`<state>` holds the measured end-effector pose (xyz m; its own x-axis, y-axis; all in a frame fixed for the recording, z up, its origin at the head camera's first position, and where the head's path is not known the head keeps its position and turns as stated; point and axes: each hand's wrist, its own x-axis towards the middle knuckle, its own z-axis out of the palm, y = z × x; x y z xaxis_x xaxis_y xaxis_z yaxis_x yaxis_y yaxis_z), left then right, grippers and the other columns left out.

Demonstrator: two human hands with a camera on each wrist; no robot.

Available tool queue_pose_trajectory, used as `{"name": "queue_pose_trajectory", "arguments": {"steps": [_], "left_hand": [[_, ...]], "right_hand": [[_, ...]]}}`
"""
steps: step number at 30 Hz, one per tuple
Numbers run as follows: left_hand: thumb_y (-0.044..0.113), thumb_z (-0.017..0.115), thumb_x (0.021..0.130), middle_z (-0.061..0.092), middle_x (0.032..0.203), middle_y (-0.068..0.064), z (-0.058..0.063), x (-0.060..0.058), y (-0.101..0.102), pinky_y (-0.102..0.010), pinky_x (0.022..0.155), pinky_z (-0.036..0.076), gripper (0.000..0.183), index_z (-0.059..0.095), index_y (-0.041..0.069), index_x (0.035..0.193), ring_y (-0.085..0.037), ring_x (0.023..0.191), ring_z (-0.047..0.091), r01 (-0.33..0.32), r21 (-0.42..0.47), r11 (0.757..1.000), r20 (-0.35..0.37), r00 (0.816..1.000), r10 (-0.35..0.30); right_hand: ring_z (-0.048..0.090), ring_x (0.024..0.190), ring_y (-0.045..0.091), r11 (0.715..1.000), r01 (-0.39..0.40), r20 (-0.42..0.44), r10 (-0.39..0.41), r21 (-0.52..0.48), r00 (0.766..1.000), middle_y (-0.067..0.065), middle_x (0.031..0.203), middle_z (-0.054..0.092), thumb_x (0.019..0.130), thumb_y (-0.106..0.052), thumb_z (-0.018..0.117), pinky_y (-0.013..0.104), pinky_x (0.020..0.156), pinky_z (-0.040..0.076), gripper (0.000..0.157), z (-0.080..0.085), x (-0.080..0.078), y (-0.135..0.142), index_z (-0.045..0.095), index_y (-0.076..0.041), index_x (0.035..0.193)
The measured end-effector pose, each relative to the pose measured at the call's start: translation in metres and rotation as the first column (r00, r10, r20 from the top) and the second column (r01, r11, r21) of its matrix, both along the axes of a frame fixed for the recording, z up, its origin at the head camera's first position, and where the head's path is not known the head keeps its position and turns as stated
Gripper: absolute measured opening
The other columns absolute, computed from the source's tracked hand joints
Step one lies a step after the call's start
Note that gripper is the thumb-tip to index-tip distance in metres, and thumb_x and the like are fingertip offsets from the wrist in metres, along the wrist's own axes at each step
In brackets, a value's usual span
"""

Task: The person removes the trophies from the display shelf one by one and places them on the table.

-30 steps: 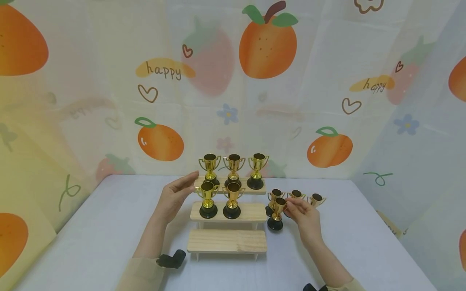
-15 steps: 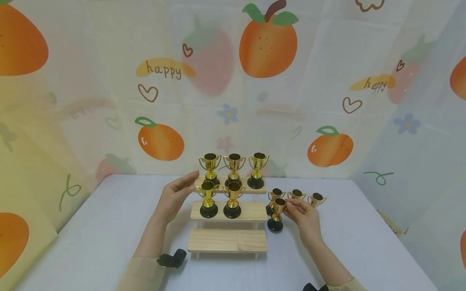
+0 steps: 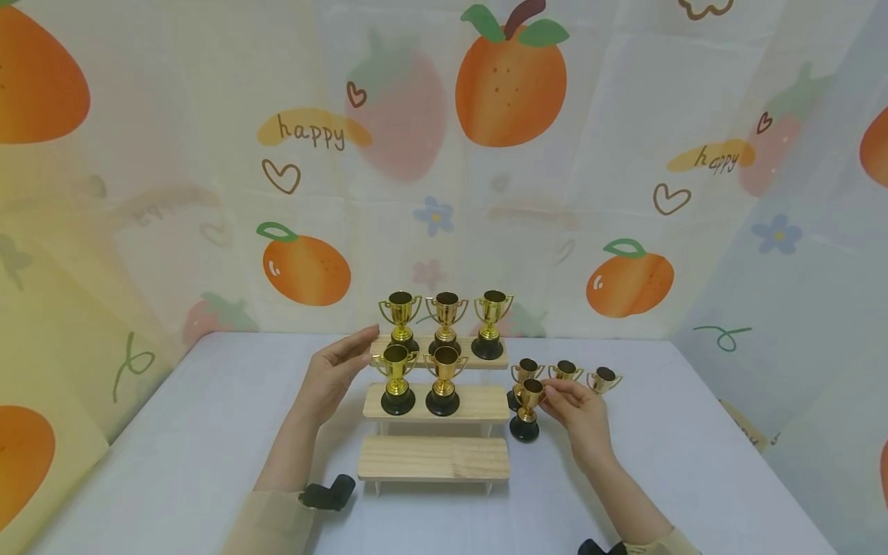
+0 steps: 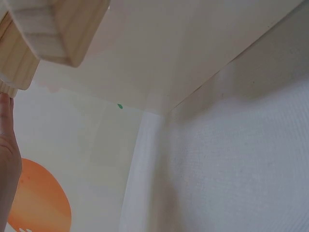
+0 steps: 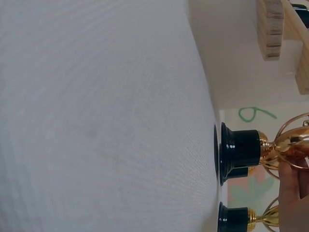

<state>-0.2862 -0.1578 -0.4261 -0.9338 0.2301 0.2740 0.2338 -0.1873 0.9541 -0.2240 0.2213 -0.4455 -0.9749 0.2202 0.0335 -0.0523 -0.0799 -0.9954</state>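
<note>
In the head view my right hand (image 3: 579, 420) pinches a small gold trophy cup (image 3: 530, 397) with a black base, just right of the wooden three-step display stand (image 3: 433, 459). The right wrist view shows this trophy's black base (image 5: 241, 147) close over the white cloth, with fingers (image 5: 289, 181) at its cup. My left hand (image 3: 333, 378) rests its extended fingers at the left end of the top step (image 3: 496, 362). From the left wrist, the fingers (image 4: 6, 116) appear against that step's end, partly cut off by the frame.
Three trophies (image 3: 492, 316) stand on the top step and two (image 3: 442, 381) on the middle step. Behind my right hand are three more trophies (image 3: 604, 379) on the white-covered table (image 3: 208, 439). A fruit-print curtain (image 3: 486, 216) closes off the back and sides.
Hands and trophies hold nearly the same places throughout; only a very slight shift of the whole head view shows.
</note>
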Motion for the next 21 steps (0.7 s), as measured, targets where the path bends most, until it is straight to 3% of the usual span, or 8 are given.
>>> {"name": "queue_pose_trajectory", "arguments": {"steps": [21], "left_hand": [[0.002,0.059,0.096,0.062,0.129,0.023,0.0013,-0.0001,0.0004,-0.01,0.108,0.044,0.051,0.042,-0.01,0.142,0.008,0.125,0.055,-0.004,-0.012,1.0,-0.007,1.0,0.004]], "right_hand": [[0.07,0.078,0.003,1.0,-0.006,0.039,0.006,-0.01,0.999,-0.014,0.08,0.073,0.094,0.003,0.059,0.02,0.08,0.063,0.012,0.0025,0.0027,0.0003,0.066,0.0,0.103]]}}
